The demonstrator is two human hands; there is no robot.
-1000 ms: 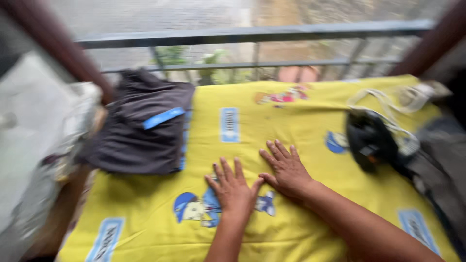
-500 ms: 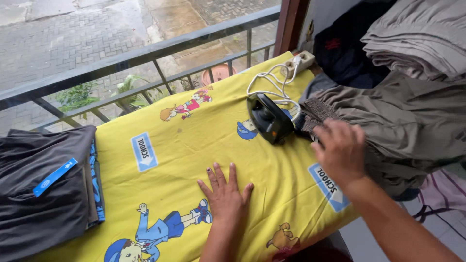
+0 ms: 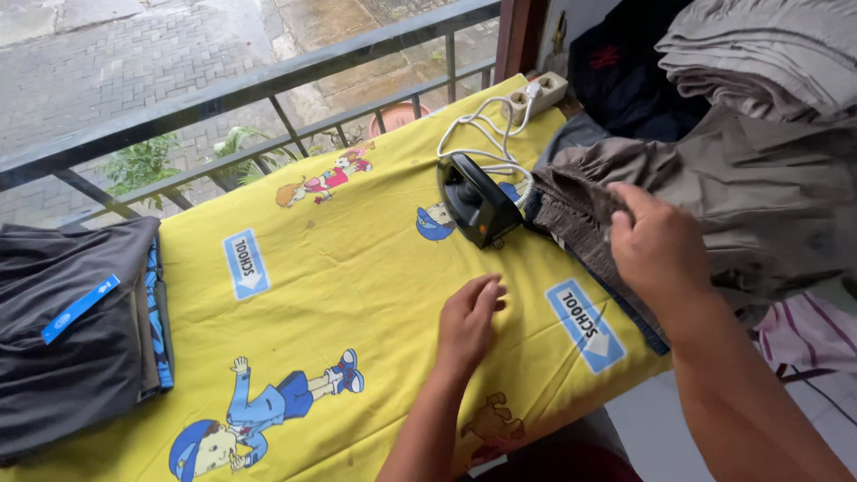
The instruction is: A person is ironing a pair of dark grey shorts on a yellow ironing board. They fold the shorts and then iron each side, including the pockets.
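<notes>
The right hand [image 3: 659, 245] is seen closed on the gathered edge of a grey-brown garment [image 3: 714, 196], its fingers curled into the cloth at the right end of the surface [image 3: 357, 268]. Half a second ago this hand was hovering above the same garment with the fingers loosely bent; now it has come down and the fabric is gripped. The garment lies partly on the surface and partly off its right end, just right of a black iron [image 3: 478, 201].

The left hand [image 3: 469, 323] is laid palm down on the yellow cartoon-printed sheet covering the surface, fingers together and slightly bent. Earlier the same hand was pressed flat with its fingers spread wide; it has since been drawn a little towards the right hand, and the fingers have been brought closer. Nothing is held by it.

The iron stands just beyond the left hand and close to the left of the right hand, unmoved between the two frames. Its white cord [image 3: 486, 138] is looped behind it to a power strip [image 3: 538, 92] at the far corner. Well to the left of both hands, a folded dark grey garment [image 3: 76, 339] with a blue tag lies at the surface's other end. A stack of folded grey cloth [image 3: 768, 49] is seen above the right hand.
</notes>
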